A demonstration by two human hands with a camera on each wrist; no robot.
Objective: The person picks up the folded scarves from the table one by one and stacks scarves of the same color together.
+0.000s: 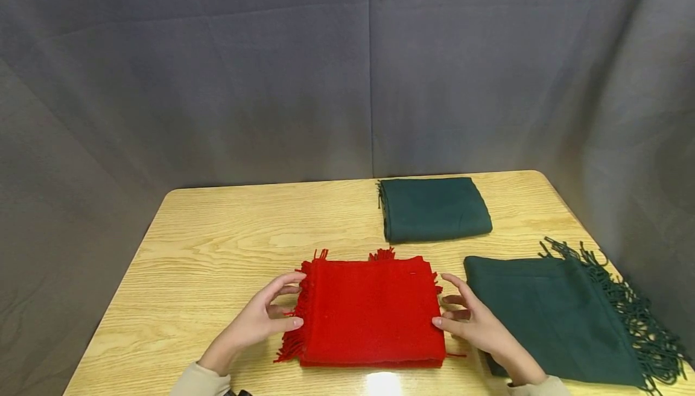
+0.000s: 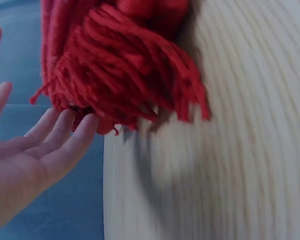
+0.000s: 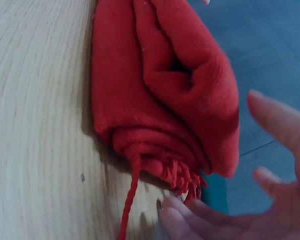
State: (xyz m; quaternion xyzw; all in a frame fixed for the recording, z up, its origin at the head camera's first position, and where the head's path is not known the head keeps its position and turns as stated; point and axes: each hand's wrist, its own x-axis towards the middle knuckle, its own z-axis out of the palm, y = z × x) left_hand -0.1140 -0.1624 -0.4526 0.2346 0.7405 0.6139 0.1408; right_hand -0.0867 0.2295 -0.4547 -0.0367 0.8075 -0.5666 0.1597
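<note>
A folded red scarf lies at the front middle of the table, its red fringe bunched along the left side. My left hand is beside that fringe, fingers spread and gently bent; in the left wrist view the fingertips meet the lower strands. At the opposite end, my right hand has its thumb at the scarf's right edge and the other fingers apart from the thumb. Stacked layers of the scarf show in the right wrist view, with one long strand hanging loose.
Behind the red scarf, a dark green folded scarf lies near the table's back edge. Another dark green scarf, folded wider, spreads at the right with its fringe over the table's right edge. Grey cloth hangs behind the wooden table.
</note>
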